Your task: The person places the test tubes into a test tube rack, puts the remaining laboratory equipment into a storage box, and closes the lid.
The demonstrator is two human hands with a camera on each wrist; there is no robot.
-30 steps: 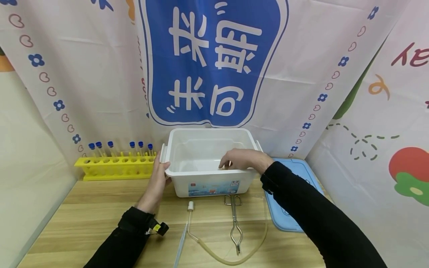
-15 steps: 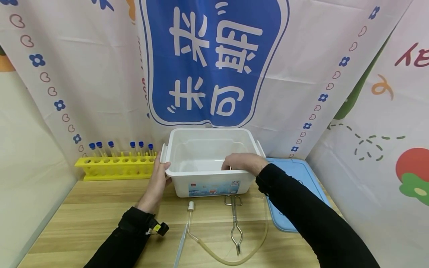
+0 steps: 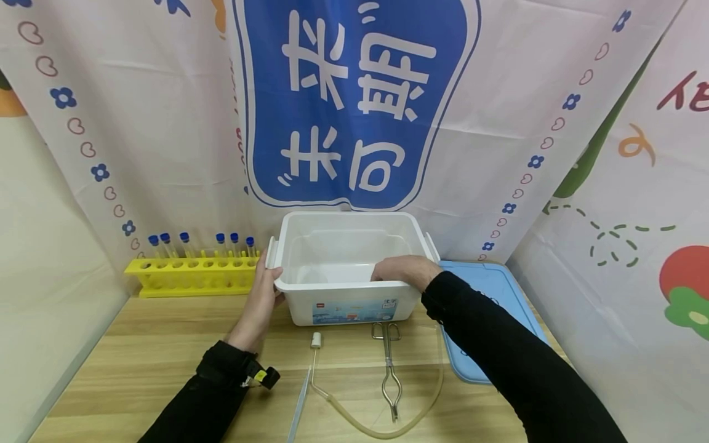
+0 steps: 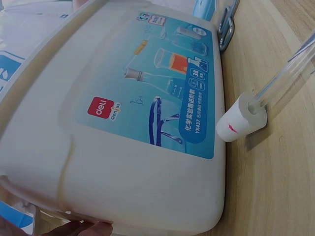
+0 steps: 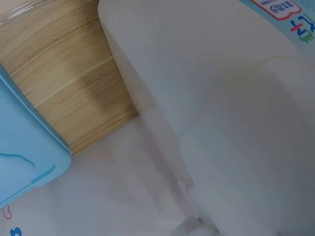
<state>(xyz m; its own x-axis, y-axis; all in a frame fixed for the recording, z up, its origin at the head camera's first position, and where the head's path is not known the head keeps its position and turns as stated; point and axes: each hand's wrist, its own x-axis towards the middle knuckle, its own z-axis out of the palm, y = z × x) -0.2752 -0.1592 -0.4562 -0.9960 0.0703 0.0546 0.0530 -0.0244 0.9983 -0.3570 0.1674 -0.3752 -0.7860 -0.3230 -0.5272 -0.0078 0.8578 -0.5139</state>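
A white plastic storage bin (image 3: 354,246) stands open-topped against the back curtain, a blue printed label on its front. My left hand (image 3: 256,307) holds the bin by its left end, thumb at the rim beside the handle; in the left wrist view its fingertips (image 4: 101,229) show at the handle. My right hand (image 3: 403,269) reaches over the front rim into the bin's right part. The front wall hides its fingers and whatever they touch, so I cannot tell what it holds. The right wrist view shows only the bin's outer wall (image 5: 221,123) up close.
A yellow rack (image 3: 194,277) with several blue-capped test tubes stands left of the bin. In front lie metal crucible tongs (image 3: 388,363), a glass tube with white stopper (image 3: 316,340) and rubber hose (image 3: 382,434), and tweezers (image 3: 300,403). A blue lid (image 3: 493,295) lies right.
My right hand has sunk lower into the bin and shifted slightly right, so its fingers have gone out of sight. My left hand stays at the bin's left end.
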